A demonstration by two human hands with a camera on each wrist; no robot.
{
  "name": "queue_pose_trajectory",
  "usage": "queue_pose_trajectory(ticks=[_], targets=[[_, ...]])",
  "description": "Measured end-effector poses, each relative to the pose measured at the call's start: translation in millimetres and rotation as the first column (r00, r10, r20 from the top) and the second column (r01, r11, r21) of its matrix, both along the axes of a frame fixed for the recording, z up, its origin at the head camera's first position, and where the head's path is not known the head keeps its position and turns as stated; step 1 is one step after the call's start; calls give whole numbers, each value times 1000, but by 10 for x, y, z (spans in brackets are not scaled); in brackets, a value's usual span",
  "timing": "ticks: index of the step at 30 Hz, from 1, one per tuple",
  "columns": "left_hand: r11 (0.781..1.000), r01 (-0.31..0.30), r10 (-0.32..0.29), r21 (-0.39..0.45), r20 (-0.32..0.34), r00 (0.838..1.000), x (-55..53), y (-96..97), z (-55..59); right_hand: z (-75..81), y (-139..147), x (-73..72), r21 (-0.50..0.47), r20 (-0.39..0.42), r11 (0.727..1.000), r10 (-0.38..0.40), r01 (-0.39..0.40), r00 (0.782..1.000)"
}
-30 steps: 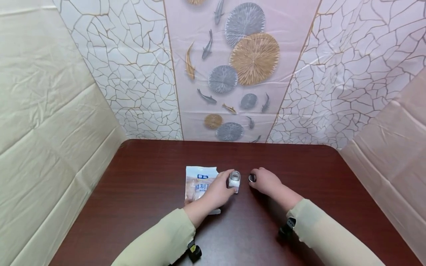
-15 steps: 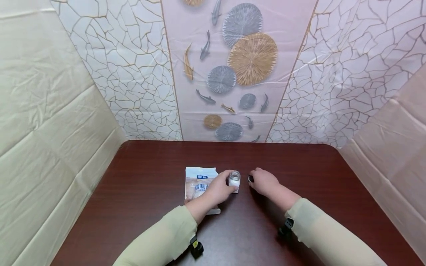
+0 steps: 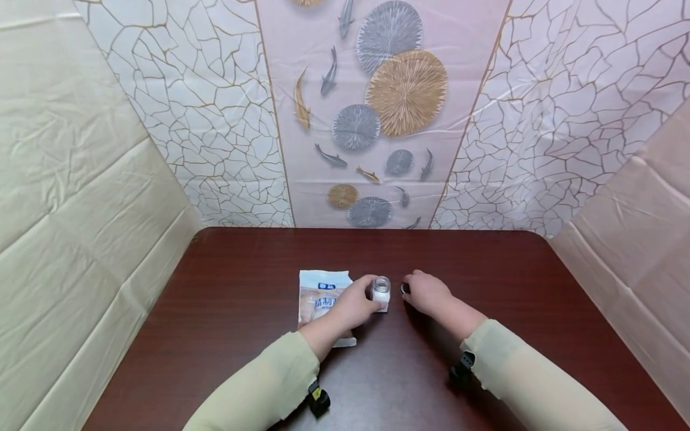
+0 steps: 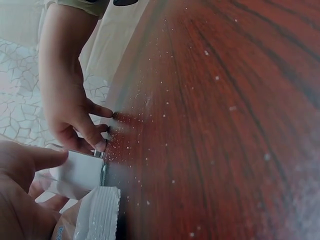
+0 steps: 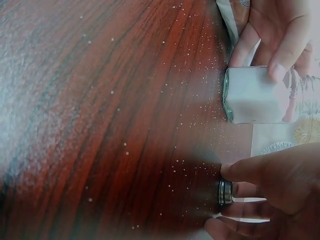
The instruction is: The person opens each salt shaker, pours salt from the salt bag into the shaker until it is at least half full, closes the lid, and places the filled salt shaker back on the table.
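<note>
My left hand grips a small square glass jar around its sides. The jar stands upright on the table without a lid, and white salt-like grains fill much of it. To its right, my right hand has its thumb and fingers around a small silver screw lid, which lies at the table surface. A short gap separates the lid from the jar. Under my left hand and forearm lies a white and pale-brown plastic salt bag with blue lettering, partly hidden by them.
White grains are scattered over the dark red-brown wooden table around the jar and lid. A patterned cloth hangs behind the far edge, and beige cloth walls flank both sides.
Both hands stay almost still, one on the jar and the other at the lid. The head view has shifted very slightly.
</note>
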State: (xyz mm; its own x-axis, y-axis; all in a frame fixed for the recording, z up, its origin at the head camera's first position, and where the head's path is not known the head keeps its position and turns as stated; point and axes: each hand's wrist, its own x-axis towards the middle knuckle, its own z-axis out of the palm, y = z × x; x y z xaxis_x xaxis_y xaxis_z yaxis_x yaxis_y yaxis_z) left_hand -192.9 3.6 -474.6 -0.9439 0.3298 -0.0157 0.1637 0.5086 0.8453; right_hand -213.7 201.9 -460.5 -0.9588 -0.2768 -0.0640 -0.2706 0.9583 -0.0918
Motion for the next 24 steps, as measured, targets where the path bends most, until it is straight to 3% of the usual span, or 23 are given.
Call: queue_pose_trajectory(ticks=[24], targets=[[990, 2, -16, -143, -97, 995, 6, 142, 36, 25, -28, 22, -4, 33, 1000, -27, 27, 999]])
